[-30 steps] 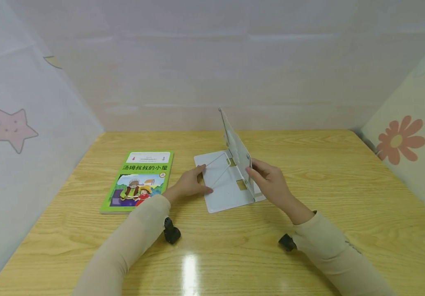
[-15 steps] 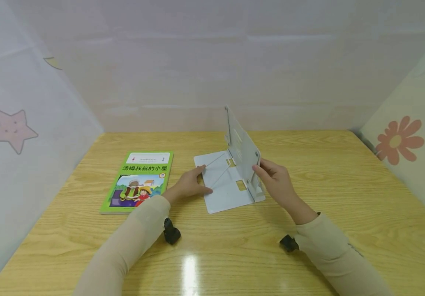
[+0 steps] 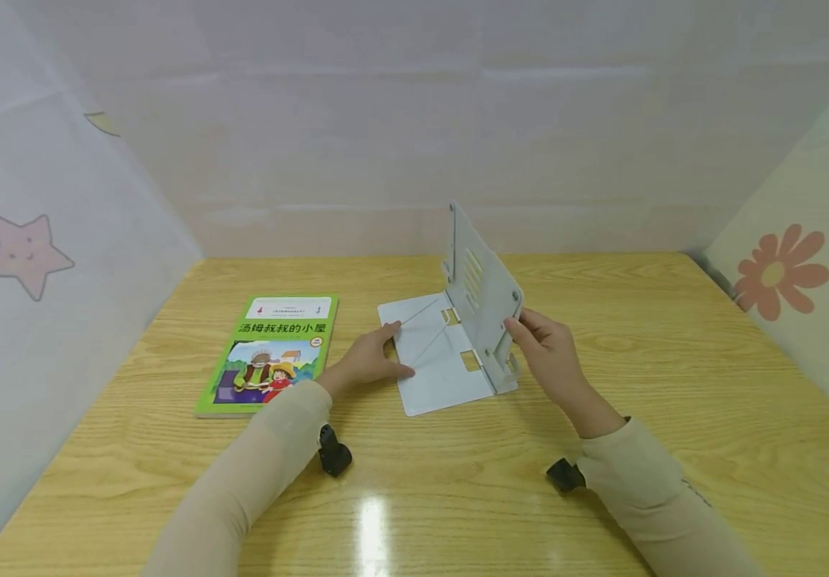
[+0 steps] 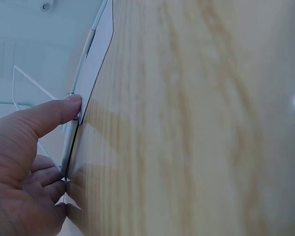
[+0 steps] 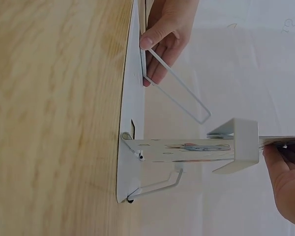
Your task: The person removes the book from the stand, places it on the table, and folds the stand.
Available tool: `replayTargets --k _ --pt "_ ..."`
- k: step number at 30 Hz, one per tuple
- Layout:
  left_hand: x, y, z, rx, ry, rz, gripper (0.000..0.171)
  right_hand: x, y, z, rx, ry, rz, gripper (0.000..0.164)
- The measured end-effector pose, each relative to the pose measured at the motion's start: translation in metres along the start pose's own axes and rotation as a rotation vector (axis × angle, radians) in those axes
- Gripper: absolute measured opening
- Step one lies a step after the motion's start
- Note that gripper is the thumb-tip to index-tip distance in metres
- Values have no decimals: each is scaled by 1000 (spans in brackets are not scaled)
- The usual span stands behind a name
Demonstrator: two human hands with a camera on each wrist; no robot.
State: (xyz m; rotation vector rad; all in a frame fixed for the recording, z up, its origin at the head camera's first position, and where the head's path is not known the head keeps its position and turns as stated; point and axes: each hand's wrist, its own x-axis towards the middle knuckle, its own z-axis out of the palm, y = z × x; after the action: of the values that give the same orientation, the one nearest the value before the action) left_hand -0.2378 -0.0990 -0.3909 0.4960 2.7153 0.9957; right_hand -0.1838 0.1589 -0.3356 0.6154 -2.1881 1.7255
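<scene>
A white metal book stand lies unfolded on the table, its flat base plate (image 3: 436,389) down and its slotted back panel (image 3: 487,280) standing steeply up. At the base's left edge, my left hand (image 3: 370,357) holds the plate with the thumb and fingers spread apart. My right hand (image 3: 550,353) pinches the panel's near right edge between thumb and fingers. A thin wire support (image 5: 184,98) rises from the base beside my left hand in the right wrist view. That view also shows a white bracket (image 5: 247,145) on the panel, and printed drawings on the panel's face.
A green-bordered picture book (image 3: 270,353) lies left of the stand, partly behind my left forearm. Wood-grain table (image 3: 458,497) surrounds both. Pale cloth walls stand behind and at the sides. Black camera mounts (image 3: 333,453) stick out from both sleeves.
The back panel has swung to the right on its hinge, showing more of its slotted face. My right hand has moved right with it; my left hand has stayed on the base.
</scene>
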Motion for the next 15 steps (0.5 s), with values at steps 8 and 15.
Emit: replayTargets --k 8,15 --pt "-2 1 0 -27 3 -5 84 1 2 -1 30 0 -16 29" --pt "-1 2 0 -18 -1 -8 84 0 3 -4 42 -3 -11 28"
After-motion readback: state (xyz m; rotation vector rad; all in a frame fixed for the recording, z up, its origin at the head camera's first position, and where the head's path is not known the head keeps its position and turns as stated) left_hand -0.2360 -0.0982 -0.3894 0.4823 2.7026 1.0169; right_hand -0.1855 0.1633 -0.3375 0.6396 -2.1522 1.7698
